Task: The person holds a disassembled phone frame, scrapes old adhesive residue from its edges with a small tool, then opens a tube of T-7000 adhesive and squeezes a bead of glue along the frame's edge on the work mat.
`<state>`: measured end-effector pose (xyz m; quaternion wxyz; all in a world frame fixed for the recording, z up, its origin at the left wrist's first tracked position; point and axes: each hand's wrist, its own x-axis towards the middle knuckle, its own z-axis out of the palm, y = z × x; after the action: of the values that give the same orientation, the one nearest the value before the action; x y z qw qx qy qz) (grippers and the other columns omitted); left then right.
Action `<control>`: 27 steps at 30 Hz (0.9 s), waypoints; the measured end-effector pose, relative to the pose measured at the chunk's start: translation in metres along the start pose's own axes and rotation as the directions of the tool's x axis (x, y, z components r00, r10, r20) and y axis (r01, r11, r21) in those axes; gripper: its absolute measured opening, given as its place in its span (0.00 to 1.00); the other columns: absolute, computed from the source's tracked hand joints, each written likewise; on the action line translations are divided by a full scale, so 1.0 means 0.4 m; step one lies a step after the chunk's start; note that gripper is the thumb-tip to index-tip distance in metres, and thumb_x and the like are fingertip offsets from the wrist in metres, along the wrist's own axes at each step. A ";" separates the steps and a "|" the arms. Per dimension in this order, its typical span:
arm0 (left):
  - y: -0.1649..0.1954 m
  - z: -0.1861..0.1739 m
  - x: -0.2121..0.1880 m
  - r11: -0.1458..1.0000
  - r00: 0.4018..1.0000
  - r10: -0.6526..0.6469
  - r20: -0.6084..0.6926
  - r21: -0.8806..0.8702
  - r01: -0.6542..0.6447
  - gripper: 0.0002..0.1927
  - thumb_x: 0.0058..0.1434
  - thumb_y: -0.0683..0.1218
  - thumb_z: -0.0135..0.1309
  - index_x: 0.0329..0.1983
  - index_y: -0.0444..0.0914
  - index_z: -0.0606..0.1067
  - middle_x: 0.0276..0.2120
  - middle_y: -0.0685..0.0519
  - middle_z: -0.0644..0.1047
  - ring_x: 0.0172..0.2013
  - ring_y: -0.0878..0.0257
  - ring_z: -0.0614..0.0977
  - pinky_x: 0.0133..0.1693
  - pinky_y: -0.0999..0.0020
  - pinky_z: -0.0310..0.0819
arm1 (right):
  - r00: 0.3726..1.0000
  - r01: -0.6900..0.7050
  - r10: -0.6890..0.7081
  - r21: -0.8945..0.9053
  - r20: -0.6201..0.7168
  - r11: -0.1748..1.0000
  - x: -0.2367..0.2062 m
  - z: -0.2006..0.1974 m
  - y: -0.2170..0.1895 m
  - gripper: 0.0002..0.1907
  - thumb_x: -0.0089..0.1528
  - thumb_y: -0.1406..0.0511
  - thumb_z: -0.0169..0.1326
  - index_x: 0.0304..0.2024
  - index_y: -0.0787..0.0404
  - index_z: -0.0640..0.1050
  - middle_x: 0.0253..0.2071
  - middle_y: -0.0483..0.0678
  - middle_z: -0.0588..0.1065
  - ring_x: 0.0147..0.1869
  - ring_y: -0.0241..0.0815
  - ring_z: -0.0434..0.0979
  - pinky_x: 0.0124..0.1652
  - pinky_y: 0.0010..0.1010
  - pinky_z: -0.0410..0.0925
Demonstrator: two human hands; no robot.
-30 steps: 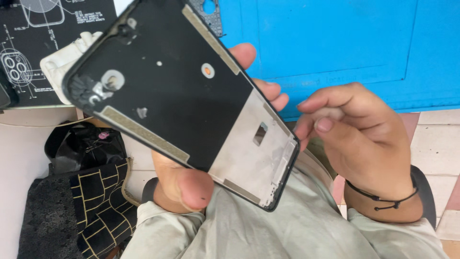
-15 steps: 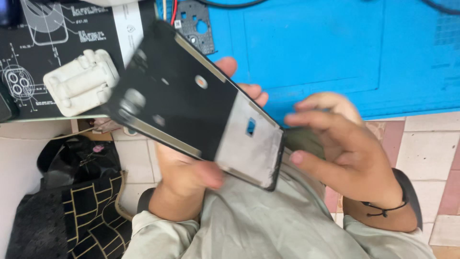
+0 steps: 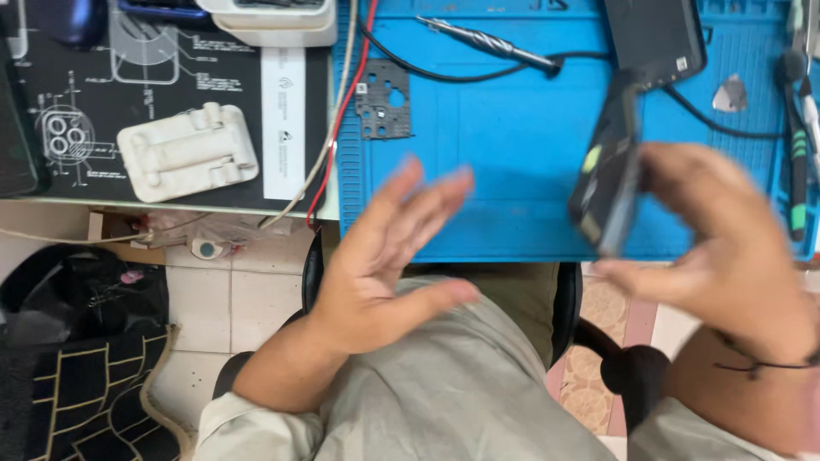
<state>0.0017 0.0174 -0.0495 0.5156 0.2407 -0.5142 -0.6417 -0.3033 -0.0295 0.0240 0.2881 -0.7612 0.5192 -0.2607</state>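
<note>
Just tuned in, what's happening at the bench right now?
A person sits at a repair bench. Their right hand holds a dark phone frame edge-on above the blue work mat, blurred by motion. The left hand is open and empty, fingers spread near the mat's front edge. A small perforated metal plate and a probe tool lie on the mat.

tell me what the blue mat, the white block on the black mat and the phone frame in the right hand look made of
Blue mat: probably silicone or rubber, matte, with moulded ridges and compartments.
White block: looks like moulded plastic, dull off-white, with rounded raised shapes.
Phone frame, held in the right hand: dark, likely plastic or metal; motion blur leaves it open.
</note>
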 end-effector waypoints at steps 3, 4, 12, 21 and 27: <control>-0.005 -0.050 -0.054 0.958 0.968 -0.252 0.018 -0.134 0.252 0.27 0.57 0.33 0.73 0.57 0.37 0.76 0.50 0.42 0.82 0.45 0.56 0.88 0.49 0.64 0.85 | 0.996 0.077 -0.089 -0.394 -0.012 0.916 0.041 -0.045 0.033 0.48 0.44 0.62 0.73 0.65 0.71 0.71 0.56 0.59 0.71 0.58 0.54 0.76 0.56 0.40 0.71; -0.008 -0.063 -0.071 0.927 0.922 -0.369 0.115 -0.021 0.374 0.27 0.54 0.36 0.75 0.56 0.37 0.78 0.45 0.43 0.81 0.42 0.57 0.85 0.46 0.65 0.82 | 0.995 0.098 -0.103 -0.455 0.013 0.885 0.046 -0.046 0.041 0.48 0.43 0.62 0.74 0.65 0.70 0.72 0.55 0.58 0.71 0.57 0.56 0.76 0.54 0.41 0.71; -0.135 -0.071 -0.064 0.621 0.659 -0.736 0.155 0.543 0.566 0.34 0.50 0.60 0.69 0.57 0.42 0.78 0.44 0.51 0.82 0.47 0.61 0.82 0.50 0.67 0.76 | 0.974 0.039 0.044 -0.355 0.222 0.934 0.102 0.007 0.038 0.43 0.42 0.60 0.69 0.60 0.60 0.73 0.56 0.52 0.71 0.52 0.56 0.77 0.45 0.42 0.71; -0.372 -0.108 -0.056 0.083 0.804 -0.477 -0.355 0.893 0.443 0.29 0.60 0.68 0.52 0.56 0.49 0.79 0.55 0.52 0.81 0.58 0.52 0.79 0.61 0.59 0.71 | 0.971 0.168 -0.106 -0.295 0.214 0.941 0.108 -0.002 0.078 0.48 0.43 0.59 0.69 0.65 0.64 0.69 0.55 0.54 0.69 0.57 0.56 0.73 0.48 0.41 0.70; -0.388 -0.094 -0.104 -0.115 0.834 -0.461 -0.302 0.953 0.282 0.26 0.61 0.66 0.52 0.56 0.49 0.79 0.57 0.48 0.77 0.58 0.47 0.75 0.60 0.52 0.64 | 0.988 0.087 -0.110 -0.198 -0.110 0.976 0.001 -0.103 0.111 0.28 0.57 0.60 0.67 0.57 0.61 0.77 0.52 0.53 0.76 0.52 0.53 0.79 0.48 0.39 0.73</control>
<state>-0.0164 0.0301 -0.2131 -0.0384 0.6188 -0.7504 -0.2291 -0.3603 -0.0500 0.0214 0.1682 -0.7932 0.5200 -0.2685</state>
